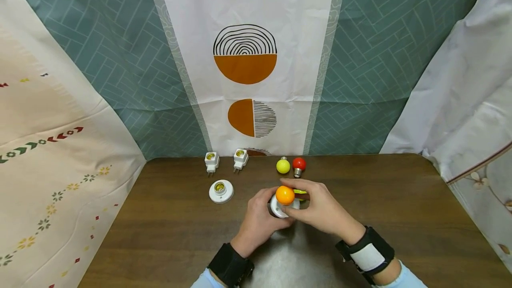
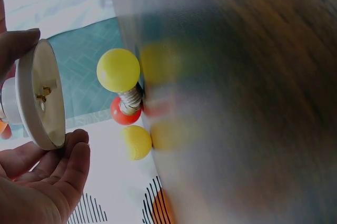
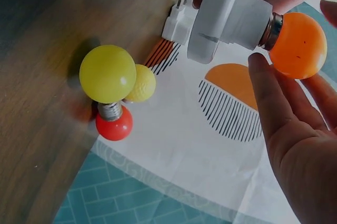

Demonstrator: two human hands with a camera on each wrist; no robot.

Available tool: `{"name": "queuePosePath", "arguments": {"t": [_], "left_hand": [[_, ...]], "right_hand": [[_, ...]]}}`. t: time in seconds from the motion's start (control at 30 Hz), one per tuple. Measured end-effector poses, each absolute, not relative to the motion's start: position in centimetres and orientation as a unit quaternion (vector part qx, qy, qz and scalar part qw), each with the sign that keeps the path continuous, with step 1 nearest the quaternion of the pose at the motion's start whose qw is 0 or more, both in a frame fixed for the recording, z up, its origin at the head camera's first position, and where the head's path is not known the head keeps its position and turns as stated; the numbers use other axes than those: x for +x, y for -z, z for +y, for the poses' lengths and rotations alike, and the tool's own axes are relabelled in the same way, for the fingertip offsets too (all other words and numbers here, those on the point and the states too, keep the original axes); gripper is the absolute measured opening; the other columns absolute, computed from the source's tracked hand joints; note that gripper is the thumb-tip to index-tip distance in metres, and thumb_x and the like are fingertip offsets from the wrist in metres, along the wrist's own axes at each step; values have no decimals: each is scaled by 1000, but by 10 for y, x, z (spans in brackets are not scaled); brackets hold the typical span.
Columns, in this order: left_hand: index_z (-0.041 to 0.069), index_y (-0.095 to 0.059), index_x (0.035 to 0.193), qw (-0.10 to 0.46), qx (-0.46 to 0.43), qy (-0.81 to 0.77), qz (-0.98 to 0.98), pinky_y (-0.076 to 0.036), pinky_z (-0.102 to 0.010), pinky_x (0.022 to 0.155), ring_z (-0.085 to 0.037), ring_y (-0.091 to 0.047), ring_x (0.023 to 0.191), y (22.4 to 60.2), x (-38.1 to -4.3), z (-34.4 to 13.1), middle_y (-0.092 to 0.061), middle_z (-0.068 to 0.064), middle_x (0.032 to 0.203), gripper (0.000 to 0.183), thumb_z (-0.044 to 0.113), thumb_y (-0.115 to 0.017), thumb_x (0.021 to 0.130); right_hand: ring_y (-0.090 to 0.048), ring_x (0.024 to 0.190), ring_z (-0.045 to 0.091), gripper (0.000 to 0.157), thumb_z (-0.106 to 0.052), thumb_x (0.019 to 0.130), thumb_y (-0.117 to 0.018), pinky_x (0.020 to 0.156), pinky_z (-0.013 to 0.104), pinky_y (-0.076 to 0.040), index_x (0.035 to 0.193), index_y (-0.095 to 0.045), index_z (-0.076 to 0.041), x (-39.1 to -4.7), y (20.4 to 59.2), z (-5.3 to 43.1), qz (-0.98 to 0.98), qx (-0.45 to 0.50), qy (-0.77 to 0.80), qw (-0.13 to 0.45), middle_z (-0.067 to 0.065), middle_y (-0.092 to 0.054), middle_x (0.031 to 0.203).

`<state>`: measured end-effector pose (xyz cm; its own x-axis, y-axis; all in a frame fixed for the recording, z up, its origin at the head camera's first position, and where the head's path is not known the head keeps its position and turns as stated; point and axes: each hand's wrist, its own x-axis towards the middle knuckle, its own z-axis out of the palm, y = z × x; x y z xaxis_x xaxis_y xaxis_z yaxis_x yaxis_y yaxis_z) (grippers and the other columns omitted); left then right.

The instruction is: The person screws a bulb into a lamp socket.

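Observation:
My left hand (image 1: 260,214) grips a white round bulb holder (image 3: 213,23) by its rim, raised above the table. Its hollow underside with brass terminals faces the left wrist camera. An orange bulb (image 1: 285,195) sits in the holder's socket, part of its metal base showing. Curled about the bulb are the fingers of my right hand (image 1: 320,206). Beyond the hands a larger yellow bulb (image 2: 118,70) lies on the table, mostly hidden in the head view. Behind it are a red bulb (image 1: 298,164) and a smaller yellow bulb (image 1: 283,166).
Another round white holder (image 1: 221,191) stands left of the hands on the brown table (image 1: 168,234). Farther back are two white plug-in sockets, one left (image 1: 212,162) and one right (image 1: 240,159). Patterned cloth (image 1: 256,12) hangs behind the table's far edge.

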<state>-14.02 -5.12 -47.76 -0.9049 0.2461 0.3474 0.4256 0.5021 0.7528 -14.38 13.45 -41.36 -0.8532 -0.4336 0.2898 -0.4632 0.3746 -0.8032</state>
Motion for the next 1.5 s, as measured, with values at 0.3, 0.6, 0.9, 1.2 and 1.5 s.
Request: {"name": "queuePosePath", "arguments": {"t": [0.3,0.6,0.9,1.2,1.5], "left_hand": [[21,-55,125,102,-195,456,-863,-44,-28,81,-7,-51,96,476,-141,-51,-53,10,110,71,47,-80,64],[22,-54,125,90,-192,461,-862,-44,-28,81,-8,-51,97,475,-140,-52,-52,10,111,71,45,-81,64],[22,-54,126,99,-193,457,-862,-44,-29,82,-8,-51,98,478,-140,-52,-54,9,114,73,47,-81,63],[23,-53,125,98,-176,451,-869,-43,-30,82,-7,-51,98,477,-139,-51,-55,12,112,73,48,-81,62],[22,-54,124,98,-181,452,-868,-42,-31,85,-8,-51,100,479,-140,-53,-54,12,111,71,47,-80,63]], "right_hand": [[-56,97,7,47,-19,76,-75,76,29,-49,120,-60,-25,-144,412,133,-828,265,-494,29,-8,-60,114],[-59,88,8,42,-28,69,-81,71,31,-50,106,-64,-18,-144,413,130,-827,231,-510,50,-10,-62,101],[-59,86,9,41,-25,66,-84,69,35,-51,101,-63,-20,-142,415,128,-819,202,-535,42,-10,-62,96],[-60,80,8,44,-33,61,-85,65,30,-51,97,-63,-22,-142,415,125,-833,176,-519,74,-10,-61,94],[-58,90,5,59,-43,63,-83,74,31,-50,114,-59,-26,-140,415,126,-858,185,-471,89,-14,-57,111]]}}
